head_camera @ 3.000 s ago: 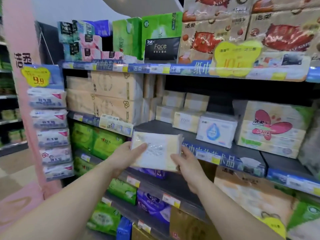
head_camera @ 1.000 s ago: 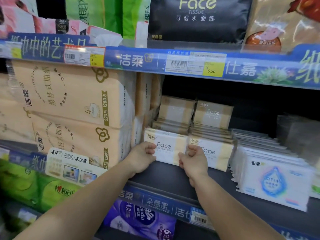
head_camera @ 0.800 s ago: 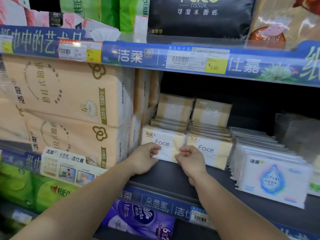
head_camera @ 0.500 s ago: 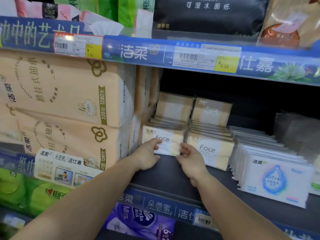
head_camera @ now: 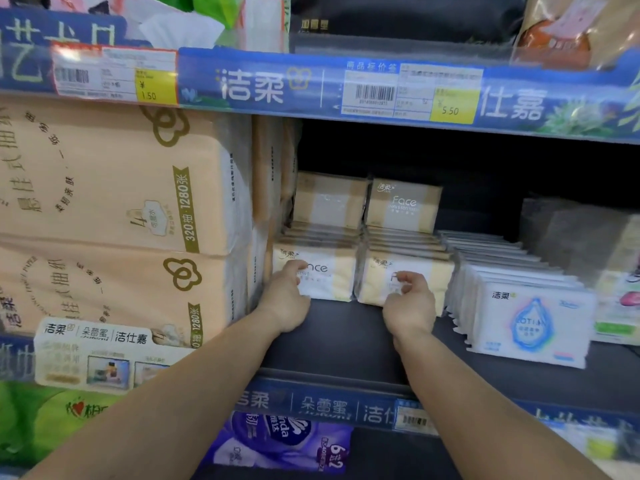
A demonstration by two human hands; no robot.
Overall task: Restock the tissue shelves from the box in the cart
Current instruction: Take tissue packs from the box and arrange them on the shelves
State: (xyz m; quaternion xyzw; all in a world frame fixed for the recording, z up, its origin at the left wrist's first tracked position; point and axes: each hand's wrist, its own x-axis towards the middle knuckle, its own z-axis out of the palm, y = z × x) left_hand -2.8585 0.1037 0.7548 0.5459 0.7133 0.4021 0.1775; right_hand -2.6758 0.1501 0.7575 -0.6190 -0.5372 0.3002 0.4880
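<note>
At the centre of the frame both hands work at the front of the dark shelf (head_camera: pixel 346 344). The left hand (head_camera: pixel 285 299) lies against the left front Face tissue pack (head_camera: pixel 322 275), fingers curled over its lower left corner and covering the first letters of the logo. Half a second ago the right hand sat at the seam between the two front packs; now it has shifted rightward, and the right hand (head_camera: pixel 408 303) rests on the right front Face tissue pack (head_camera: pixel 415 282), fingers bent against its face. Whether either hand truly grips its pack or only presses it is hard to tell through the blur.

The two packs stand side by side, touching, each at the head of a row of like packs running back, with two more packs upright behind. Three seconds ago a pack was held in the air before the shelf; none is now.

Left of centre, large beige tissue bundles (head_camera: pixel 114 188) are stacked. To the right, white water-drop packs (head_camera: pixel 530 320) stand in a row. Above, a price strip (head_camera: pixel 408 91) reads 5.50.
</note>
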